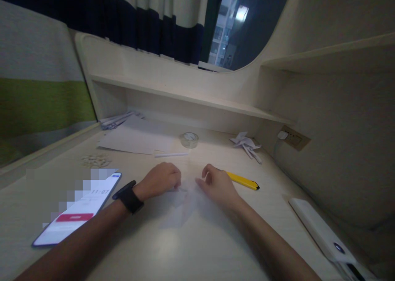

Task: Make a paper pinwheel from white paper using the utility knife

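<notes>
A piece of thin white paper (pixel 179 213) is on the desk in front of me, its shape blurred and hard to make out. My left hand (pixel 162 180), with a black watch on the wrist, is closed at the paper's upper left edge, fingers curled down on it. On the other side, my right hand (pixel 220 186) has its thumb and index finger apart beside the paper's right edge. Partly behind that hand lies a yellow utility knife (pixel 243 180). A white paper stick (pixel 171 154) rests beyond both hands.
A roll of clear tape (pixel 189 140) sits behind the stick. White sheets (pixel 132 137) lie back left, a folded paper pinwheel (pixel 245 143) back right. At left are a phone (pixel 80 211) and a pile of small pale pieces (pixel 95 161). A white device (pixel 321 227) lines the right edge.
</notes>
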The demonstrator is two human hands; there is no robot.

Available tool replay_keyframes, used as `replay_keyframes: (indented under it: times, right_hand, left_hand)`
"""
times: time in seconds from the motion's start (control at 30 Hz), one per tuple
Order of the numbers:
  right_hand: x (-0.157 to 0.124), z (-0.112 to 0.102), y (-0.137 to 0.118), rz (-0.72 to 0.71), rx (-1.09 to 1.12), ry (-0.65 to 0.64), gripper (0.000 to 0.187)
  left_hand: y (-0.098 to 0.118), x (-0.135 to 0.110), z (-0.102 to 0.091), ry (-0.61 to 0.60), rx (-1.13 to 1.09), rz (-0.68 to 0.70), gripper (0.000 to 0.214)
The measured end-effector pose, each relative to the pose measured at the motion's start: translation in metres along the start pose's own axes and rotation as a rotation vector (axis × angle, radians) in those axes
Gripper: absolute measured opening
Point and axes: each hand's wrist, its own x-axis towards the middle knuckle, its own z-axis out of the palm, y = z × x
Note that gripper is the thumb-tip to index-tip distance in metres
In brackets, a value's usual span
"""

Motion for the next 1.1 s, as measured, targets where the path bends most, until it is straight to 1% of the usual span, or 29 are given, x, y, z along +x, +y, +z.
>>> replay_keyframes:
  times: [0.1,0.17,0.2,0.27,0.33,0.37,0.43,0.47,0.57,0.63,0.7,0.8,0.83,0.87,0.93,1.0,1.07,1.1]
  right_hand:
    - [0.002,-0.005,0.007,-0.058,0.159,-0.090,0.031]
    - [0.005,-0.009,0.013,-0.111,0.292,-0.185,0.038]
    - [0.006,-0.010,0.017,-0.126,0.363,-0.243,0.041]
    - [0.010,-0.013,0.023,-0.135,0.490,-0.367,0.045]
    - [0.012,-0.017,0.028,-0.126,0.547,-0.437,0.044]
    - [0.012,-0.019,0.031,-0.120,0.541,-0.437,0.042]
    - [0.008,-0.026,0.038,-0.103,0.460,-0.391,0.036]
    - [0.004,-0.029,0.041,-0.094,0.391,-0.372,0.032]
    - [-0.014,-0.038,0.052,-0.070,0.154,-0.390,0.026]
    - [-0.029,-0.041,0.058,-0.082,0.045,-0.375,0.023]
    - [-0.041,-0.039,0.063,-0.087,-0.019,-0.333,0.018]
    - [-0.050,-0.032,0.068,-0.083,-0.010,-0.290,0.006]
    - [-0.051,-0.029,0.070,-0.088,0.012,-0.289,0.006]
    - [-0.051,-0.027,0.071,-0.098,0.033,-0.289,0.007]
    - [-0.048,-0.024,0.070,-0.121,0.052,-0.287,0.009]
    - [-0.043,-0.023,0.066,-0.121,0.050,-0.277,0.009]
    - [-0.035,-0.023,0.058,-0.123,0.050,-0.273,0.009]
    - [-0.031,-0.022,0.053,-0.131,0.050,-0.268,0.009]
  left_hand:
    - [0.010,-0.007,0.002,-0.027,0.018,-0.035,0.027]
    - [0.015,-0.013,0.007,-0.025,0.020,-0.028,0.022]
    - [0.016,-0.017,0.010,-0.029,0.018,-0.024,0.025]
    - [0.016,-0.022,0.016,-0.053,0.039,-0.021,0.035]
    - [0.012,-0.025,0.020,-0.100,0.084,-0.006,0.033]
    - [0.009,-0.026,0.020,-0.126,0.098,0.010,0.031]
    - [0.002,-0.027,0.015,-0.173,0.087,0.060,0.028]
    - [-0.003,-0.027,0.010,-0.181,0.067,0.086,0.027]
    - [-0.013,-0.028,-0.006,-0.195,0.007,0.118,0.030]
    - [-0.015,-0.028,-0.013,-0.190,-0.036,0.136,0.035]
    - [-0.012,-0.027,-0.015,-0.144,-0.053,0.143,0.034]
    - [0.000,-0.026,-0.008,-0.051,-0.005,0.076,0.020]
    - [0.005,-0.025,-0.003,-0.025,0.020,0.046,0.016]
    - [0.010,-0.025,0.002,0.001,0.042,0.028,0.019]
    - [0.019,-0.022,0.012,0.060,0.091,-0.006,0.037]
    - [0.023,-0.017,0.023,0.114,0.145,-0.047,0.049]
    - [0.024,-0.011,0.031,0.124,0.184,-0.097,0.052]
    - [0.024,-0.008,0.034,0.121,0.190,-0.108,0.049]
